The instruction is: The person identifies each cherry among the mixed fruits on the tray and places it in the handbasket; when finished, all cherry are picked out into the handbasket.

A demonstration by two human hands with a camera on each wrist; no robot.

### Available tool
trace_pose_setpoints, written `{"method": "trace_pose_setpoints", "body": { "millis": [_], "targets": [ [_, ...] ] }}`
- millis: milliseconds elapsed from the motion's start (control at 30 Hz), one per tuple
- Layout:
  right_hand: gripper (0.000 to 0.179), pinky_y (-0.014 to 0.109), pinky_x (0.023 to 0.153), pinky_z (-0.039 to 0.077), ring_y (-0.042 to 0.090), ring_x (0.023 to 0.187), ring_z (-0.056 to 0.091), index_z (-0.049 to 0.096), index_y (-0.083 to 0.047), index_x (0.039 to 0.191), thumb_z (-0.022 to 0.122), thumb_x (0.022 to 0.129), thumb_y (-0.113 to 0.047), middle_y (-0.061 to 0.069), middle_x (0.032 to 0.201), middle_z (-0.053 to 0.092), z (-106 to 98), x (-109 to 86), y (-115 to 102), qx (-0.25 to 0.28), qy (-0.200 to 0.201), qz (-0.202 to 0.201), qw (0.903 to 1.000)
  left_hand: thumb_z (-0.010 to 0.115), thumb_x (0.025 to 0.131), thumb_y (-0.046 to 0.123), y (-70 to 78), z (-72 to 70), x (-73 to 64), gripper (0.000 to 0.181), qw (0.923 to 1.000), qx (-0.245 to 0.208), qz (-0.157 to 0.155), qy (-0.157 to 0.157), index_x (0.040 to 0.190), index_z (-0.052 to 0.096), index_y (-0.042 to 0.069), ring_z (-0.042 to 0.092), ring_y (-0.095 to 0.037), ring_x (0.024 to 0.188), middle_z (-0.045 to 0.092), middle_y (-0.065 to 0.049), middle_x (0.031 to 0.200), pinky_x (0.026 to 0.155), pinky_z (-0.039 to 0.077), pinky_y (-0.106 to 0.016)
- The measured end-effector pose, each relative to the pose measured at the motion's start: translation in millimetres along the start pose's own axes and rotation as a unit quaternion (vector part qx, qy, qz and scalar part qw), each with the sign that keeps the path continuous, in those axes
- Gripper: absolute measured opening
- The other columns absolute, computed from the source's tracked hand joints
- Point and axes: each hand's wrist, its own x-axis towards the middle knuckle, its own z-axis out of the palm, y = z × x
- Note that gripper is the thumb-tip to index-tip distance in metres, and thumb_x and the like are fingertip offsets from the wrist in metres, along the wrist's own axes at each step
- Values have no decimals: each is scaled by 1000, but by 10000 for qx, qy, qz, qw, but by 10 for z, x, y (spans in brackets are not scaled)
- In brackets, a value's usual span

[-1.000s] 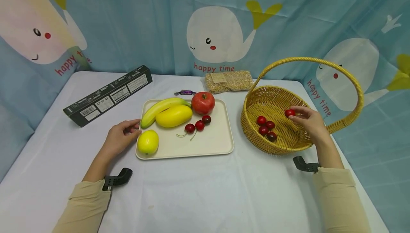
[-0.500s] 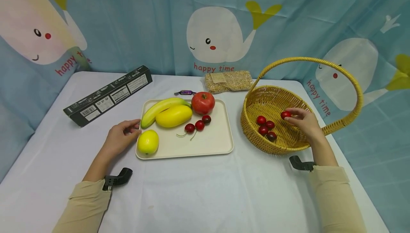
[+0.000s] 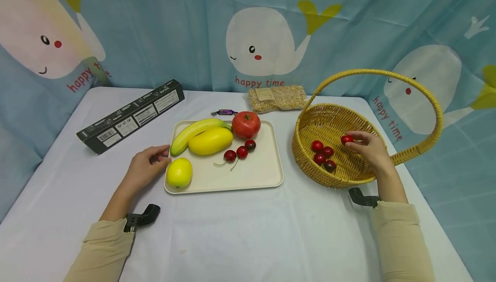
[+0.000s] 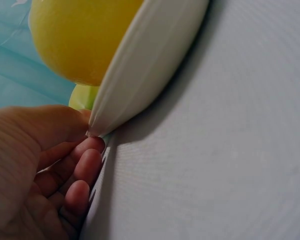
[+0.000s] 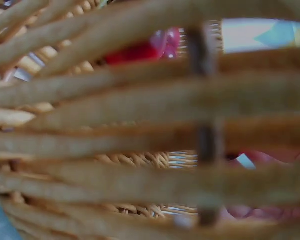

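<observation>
In the head view my left hand is at the left edge of a cream tray. The left wrist view shows thumb and fingertips pinching the tray's rim, close to a lemon. On the tray lie a banana, a yellow oval fruit, a red round fruit and three cherries, two with visible stems. My right hand pinches a cherry over the wicker basket. Several more cherries lie inside it. Blurred weave mostly hides the right hand in its wrist view.
The basket's tall handle arches over it, its right end beside my right wrist. A long dark box lies at the back left. Behind the tray are a wrapped candy and a bag of grains.
My right hand has shifted slightly left and down over the basket, carrying the pinched cherry with it. My left hand stays at the tray's edge.
</observation>
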Motion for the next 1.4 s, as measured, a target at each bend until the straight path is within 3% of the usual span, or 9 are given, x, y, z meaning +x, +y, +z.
{"method": "trace_pose_setpoints", "body": {
  "millis": [367, 700, 800, 933, 1100, 1267, 1300, 1400],
  "targets": [
    [44, 18, 74, 46, 9, 89, 50, 53, 1, 124, 60, 90, -26, 18, 120, 52, -31, -18, -71, -556, -260, 26, 9981, 61, 89, 20, -1, -16, -17, 43, 9999, -47, 96, 20, 126, 54, -1, 47, -17, 82, 61, -13, 101, 66, 37, -13],
    [41, 14, 70, 41, 26, 100, 44, 53, 2, 124, 60, 90, -20, 21, 123, 49, -22, 3, -80, -784, -476, 114, 9957, 61, 89, 20, -6, -18, -28, 43, 10000, -40, 64, 35, 126, 54, -1, 47, -17, 82, 61, -12, 100, 66, 37, -13],
    [43, 17, 74, 42, 28, 102, 44, 53, 2, 124, 60, 90, -22, 22, 123, 48, -18, 11, -77, -819, -584, 152, 9948, 61, 89, 20, -16, -17, -30, 42, 10000, -25, 53, 45, 126, 54, -1, 47, -17, 82, 61, -12, 100, 66, 37, -13],
    [44, 31, 84, 43, 32, 106, 45, 51, 3, 125, 60, 90, -22, 24, 124, 47, -14, 14, -56, -806, -627, 140, 9947, 61, 89, 20, -25, -13, -28, 43, 10000, -29, 76, 39, 125, 54, -1, 47, -17, 82, 61, -12, 100, 66, 37, -13],
    [49, 44, 90, 42, 32, 108, 48, 50, 3, 126, 62, 88, -27, 23, 125, 49, 7, 17, -18, -581, -376, 25, 9976, 61, 89, 20, -36, -9, -25, 44, 10000, -31, 73, 8, 126, 54, -1, 48, -18, 83, 61, -13, 100, 67, 37, -14],
    [48, 40, 92, 43, 21, 105, 52, 53, -4, 126, 63, 88, -30, 15, 123, 54, 31, 64, 78, 74, 215, -275, 9994, 61, 89, 21, -44, -6, -16, 44, 10000, -20, 91, -7, 126, 53, -1, 49, -19, 84, 61, -13, 101, 68, 38, -14],
    [45, 35, 90, 44, 17, 103, 54, 55, -6, 125, 64, 87, -28, 11, 121, 56, 41, 79, 108, 380, 373, -325, 9981, 61, 89, 21, -43, -6, -13, 45, 10000, -16, 96, -11, 126, 53, -2, 49, -19, 84, 61, -13, 101, 68, 38, -14],
    [45, 26, 87, 45, 9, 101, 54, 55, -6, 126, 63, 87, -29, 7, 120, 57, 108, 14, -18, 502, 623, -459, 9957, 61, 89, 21, -44, -6, -4, 45, 9999, -25, 95, -30, 127, 53, -2, 49, -20, 84, 60, -13, 101, 68, 37, -14]
  ]
}}
